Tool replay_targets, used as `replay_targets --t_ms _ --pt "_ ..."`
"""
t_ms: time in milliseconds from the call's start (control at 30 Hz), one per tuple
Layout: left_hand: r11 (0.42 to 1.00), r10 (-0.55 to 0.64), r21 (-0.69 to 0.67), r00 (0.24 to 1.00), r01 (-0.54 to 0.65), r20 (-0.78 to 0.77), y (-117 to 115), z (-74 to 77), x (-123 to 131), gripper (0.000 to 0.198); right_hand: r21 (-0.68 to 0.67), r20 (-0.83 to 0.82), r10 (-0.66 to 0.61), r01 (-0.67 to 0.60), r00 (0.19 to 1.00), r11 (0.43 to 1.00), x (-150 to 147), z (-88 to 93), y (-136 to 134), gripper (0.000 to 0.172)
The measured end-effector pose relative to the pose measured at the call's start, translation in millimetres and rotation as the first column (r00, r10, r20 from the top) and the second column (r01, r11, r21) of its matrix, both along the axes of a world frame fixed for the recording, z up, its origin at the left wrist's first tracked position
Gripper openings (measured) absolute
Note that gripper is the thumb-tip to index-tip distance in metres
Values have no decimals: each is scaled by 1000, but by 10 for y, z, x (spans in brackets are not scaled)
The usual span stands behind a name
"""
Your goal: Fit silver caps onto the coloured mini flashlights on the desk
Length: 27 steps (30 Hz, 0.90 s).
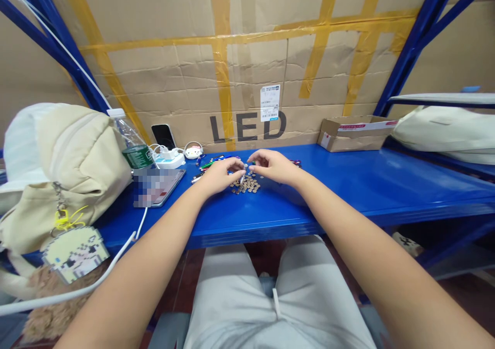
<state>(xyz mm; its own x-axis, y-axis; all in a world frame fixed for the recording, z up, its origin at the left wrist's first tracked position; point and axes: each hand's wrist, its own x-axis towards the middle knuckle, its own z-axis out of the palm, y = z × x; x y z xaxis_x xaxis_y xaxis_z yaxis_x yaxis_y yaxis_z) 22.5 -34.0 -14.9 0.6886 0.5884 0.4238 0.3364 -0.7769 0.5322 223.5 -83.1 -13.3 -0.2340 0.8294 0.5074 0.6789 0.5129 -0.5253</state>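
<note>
My left hand (220,175) and my right hand (271,165) meet over a small heap of round brass-coloured parts (246,185) on the blue shelf (348,194). Both hands pinch a small slim silvery piece (243,174) between their fingertips, just above the heap. Several thin coloured pen-like sticks (211,163) lie behind the left hand. What exactly the silvery piece is I cannot make out.
A beige bag (73,168) with a keyring charm stands at the left, beside a water bottle (131,143), a tablet (158,186), a phone (164,135) and a white power strip (170,158). A small cardboard box (353,132) sits at the back right. Taped cardboard marked LED forms the back wall.
</note>
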Motion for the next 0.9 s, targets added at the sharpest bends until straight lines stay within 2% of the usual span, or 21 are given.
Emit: replay_targets --t_ms 133,233,367,667,767,900 --pt "1000 27 8 999 -28 38 5 7 -6 21 -39 201 -47 56 978 998 89 -26 23 16" --pt "999 23 35 999 -25 30 5 7 -7 19 -120 312 -3 43 950 992 118 -40 21 17" --pt "996 33 77 999 -33 -1 3 7 -8 19 -189 347 63 4 936 982 106 -49 18 20" --pt "993 24 118 998 -17 -53 34 -9 -23 19 -223 379 48 41 924 974 106 -92 85 17" --pt "994 15 107 998 -9 -57 31 -9 -25 19 -202 315 23 43 949 978 99 -62 62 14" --pt "994 17 112 998 -9 -63 12 -5 -13 18 -65 12 -11 12 1000 998 53 12 6 22"
